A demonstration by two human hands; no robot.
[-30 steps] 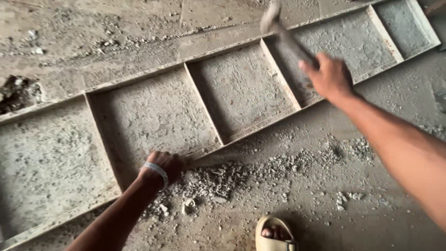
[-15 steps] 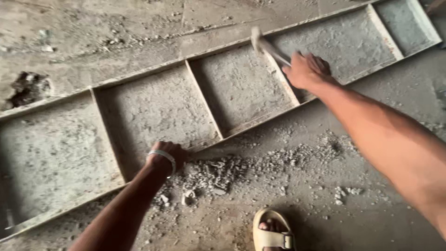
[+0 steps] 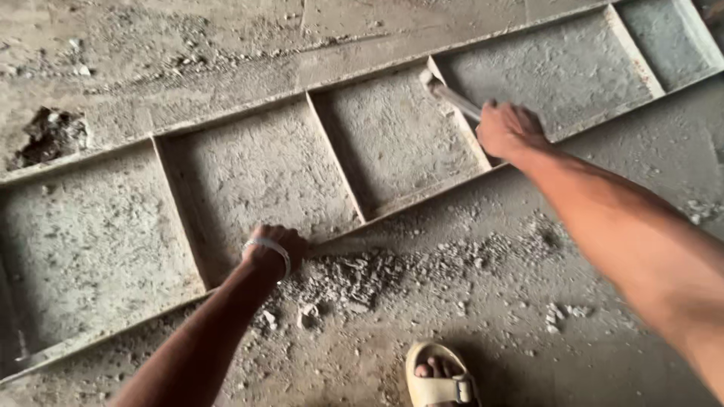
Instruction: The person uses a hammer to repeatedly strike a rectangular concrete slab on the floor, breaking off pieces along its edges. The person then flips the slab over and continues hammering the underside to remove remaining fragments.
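Note:
A long metal frame (image 3: 335, 162) with cross ribs, caked in grey cement, lies flat on the dusty ground. My left hand (image 3: 277, 247), with a bangle on the wrist, grips the frame's near rail. My right hand (image 3: 510, 130) holds a hammer (image 3: 446, 92) by its handle; the head rests down on a cross rib of the frame, near the far rail.
Broken cement chips (image 3: 362, 275) lie heaped along the near rail by my left hand. My foot in a pale sandal (image 3: 437, 377) stands at the bottom edge. A dark hole (image 3: 47, 136) breaks the ground at far left.
My right hand has swung the hammer down from a raised position onto the frame's cross rib. My left hand has kept its hold on the near rail.

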